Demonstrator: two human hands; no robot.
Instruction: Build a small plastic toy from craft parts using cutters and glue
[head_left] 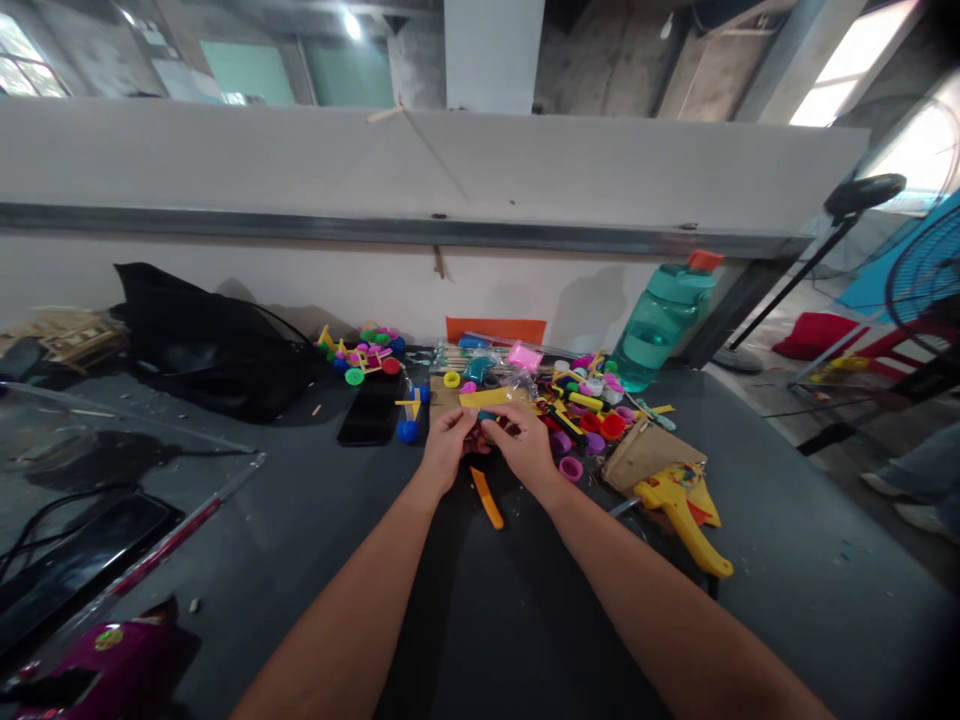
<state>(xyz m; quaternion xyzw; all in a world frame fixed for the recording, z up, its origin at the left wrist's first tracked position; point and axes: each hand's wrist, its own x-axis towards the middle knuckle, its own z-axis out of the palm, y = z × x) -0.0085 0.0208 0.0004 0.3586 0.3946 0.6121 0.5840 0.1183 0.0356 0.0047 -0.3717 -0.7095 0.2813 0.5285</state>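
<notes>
Both hands meet over the middle of the dark table, fingers bent and pinched together. A small blue-green piece (pixel 487 415) shows between the fingertips, mostly covered. My left hand (pixel 450 443) closes on its left side and my right hand (pixel 521 440) holds it from the right. Just below them lies an orange-handled tool (pixel 487 498), its upper end near my fingers. Behind the hands is a yellow strip (pixel 495 397) on a piece of cardboard. Purple and red plastic rings (pixel 571 468) lie to the right of my right hand.
A yellow glue gun (pixel 686 515) lies at right by cardboard; a teal bottle (pixel 660 325) leans behind it. Left of the hands are a phone (pixel 369 410), a blue-wheeled piece (pixel 407 431) and a black bag (pixel 202 350). A purple object (pixel 112 665) is at lower left.
</notes>
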